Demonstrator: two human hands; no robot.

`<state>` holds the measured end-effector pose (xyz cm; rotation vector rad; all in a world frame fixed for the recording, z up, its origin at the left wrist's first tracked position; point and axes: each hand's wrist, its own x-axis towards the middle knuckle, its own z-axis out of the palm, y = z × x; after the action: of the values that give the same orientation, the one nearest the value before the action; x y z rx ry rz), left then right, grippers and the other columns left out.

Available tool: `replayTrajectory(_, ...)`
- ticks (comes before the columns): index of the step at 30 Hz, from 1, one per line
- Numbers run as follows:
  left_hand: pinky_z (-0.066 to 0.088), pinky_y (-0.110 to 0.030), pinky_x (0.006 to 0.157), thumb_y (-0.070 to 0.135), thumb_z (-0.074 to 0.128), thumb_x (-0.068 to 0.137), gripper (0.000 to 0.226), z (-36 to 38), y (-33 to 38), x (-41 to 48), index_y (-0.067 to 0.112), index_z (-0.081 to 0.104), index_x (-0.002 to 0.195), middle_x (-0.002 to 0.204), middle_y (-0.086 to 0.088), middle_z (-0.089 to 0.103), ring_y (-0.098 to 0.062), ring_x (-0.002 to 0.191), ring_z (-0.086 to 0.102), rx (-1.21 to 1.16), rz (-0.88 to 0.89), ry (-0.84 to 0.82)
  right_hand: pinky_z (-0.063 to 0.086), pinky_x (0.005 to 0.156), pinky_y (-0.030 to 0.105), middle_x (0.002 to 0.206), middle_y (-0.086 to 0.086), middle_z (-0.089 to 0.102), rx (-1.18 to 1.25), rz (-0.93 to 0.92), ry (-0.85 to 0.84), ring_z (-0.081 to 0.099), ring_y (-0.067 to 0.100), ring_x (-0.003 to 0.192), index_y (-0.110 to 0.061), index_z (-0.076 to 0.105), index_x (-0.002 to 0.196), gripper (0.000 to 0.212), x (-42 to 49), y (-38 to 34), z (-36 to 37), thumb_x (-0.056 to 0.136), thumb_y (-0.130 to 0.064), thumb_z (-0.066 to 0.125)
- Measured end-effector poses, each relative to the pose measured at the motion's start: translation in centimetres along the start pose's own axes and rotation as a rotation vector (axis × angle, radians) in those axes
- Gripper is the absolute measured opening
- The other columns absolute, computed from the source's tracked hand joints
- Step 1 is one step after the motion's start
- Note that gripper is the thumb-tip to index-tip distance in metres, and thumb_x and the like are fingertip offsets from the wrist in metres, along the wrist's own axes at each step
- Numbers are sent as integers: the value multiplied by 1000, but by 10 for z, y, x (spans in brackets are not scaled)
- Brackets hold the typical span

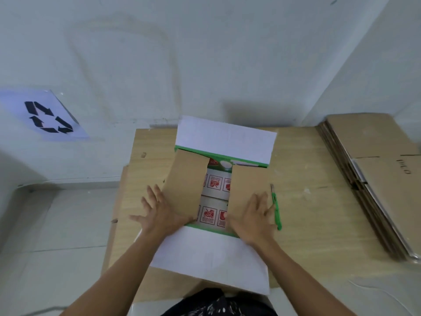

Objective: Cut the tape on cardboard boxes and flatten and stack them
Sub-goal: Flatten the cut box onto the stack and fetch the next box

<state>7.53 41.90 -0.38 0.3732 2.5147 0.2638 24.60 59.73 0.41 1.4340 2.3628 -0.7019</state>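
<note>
The white-and-green printed cardboard box is sitting open at the middle of the light wooden table, directly in front of the person. Its two long white flaps are lying folded outward, one toward the wall and one toward the person. Its two plain brown inner flaps are lying inward over the opening, with a gap between them showing red printed symbols on white panels inside.

The left hand is pressing flat, fingers straight and spread, on the left brown flap at its near outer corner. The right hand is pressing the same way, palm down and fingers splayed, on the right brown flap. Neither hand is gripping anything.

A slim green-handled cutter is lying on the table just beside the right hand's outer fingers; whether they are touching it cannot be told.

A stack of flattened brown cardboard boxes is resting along the table's right side, well apart from the open box. A white paper sheet bearing a black recycling symbol is hanging on the pale wall at the left.
</note>
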Motion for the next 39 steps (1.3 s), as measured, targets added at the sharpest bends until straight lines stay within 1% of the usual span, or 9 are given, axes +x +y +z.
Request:
replayTrajectory(7,17,-76,113,80,75,58,149,8,5,-11,33,-29,153,161,1,-37,-41,154,-7,-97,76,-22,18,116,63,164,-1,-27,47,-97,15,-11,37,152,-27,-13,158,121,16,-11,3,75,-62,67)
replayTrajectory(12,14,-55,124,69,54,85,112,-1,0,-16,22,-13,161,169,-5,-17,-32,156,0,-375,198,132,48,97,22,145,-8,51,803,-294,16,53,15,122,-29,43,149,67,39,5,-52,84,-30,58)
replayTrajectory(14,15,-45,125,65,33,87,98,-8,-1,-15,13,-2,162,170,-10,0,-27,156,8,-459,247,140,54,86,38,117,-1,70,999,-223,-5,66,23,105,-26,63,126,49,44,17,-67,78,-32,54)
replayTrajectory(17,46,-41,85,31,25,94,66,-22,-11,-17,-7,44,144,132,-30,58,-43,106,58,-710,173,296,48,71,36,97,12,69,1236,-104,-57,63,29,89,-18,66,105,41,43,30,-79,71,-37,52)
replayTrajectory(20,40,-40,58,8,35,104,33,-27,-42,-9,-16,58,107,78,-32,61,-35,65,53,-824,63,455,50,67,33,96,8,69,1345,-60,-90,63,25,89,-17,62,109,43,41,38,-85,73,-36,49)
replayTrajectory(26,40,-40,104,61,18,103,80,-9,-52,-10,-1,56,136,135,-24,58,-37,122,55,-828,-256,-18,50,80,41,112,13,69,1423,-6,-133,62,28,99,-21,61,120,36,40,37,-87,92,-34,44)
replayTrajectory(30,36,-37,92,42,19,111,66,-21,-42,-6,-8,53,136,137,-31,53,-41,124,51,-831,-294,98,51,89,36,138,10,57,826,-49,395,56,28,121,-19,52,136,44,41,36,-101,93,-10,54)
replayTrajectory(33,33,-36,88,42,19,111,67,-24,-37,2,-10,54,134,136,-31,53,-42,125,50,-852,-333,94,16,120,52,152,6,41,9,-333,800,31,33,144,-22,47,139,66,39,28,-107,78,1,55)
replayTrajectory(39,44,-38,81,51,32,107,56,-15,-20,-2,5,63,102,105,-14,61,-31,91,57,-1114,-354,89,-9,123,54,164,-4,25,-270,-823,-20,8,20,155,-28,39,150,63,9,-33,-52,95,-59,48)
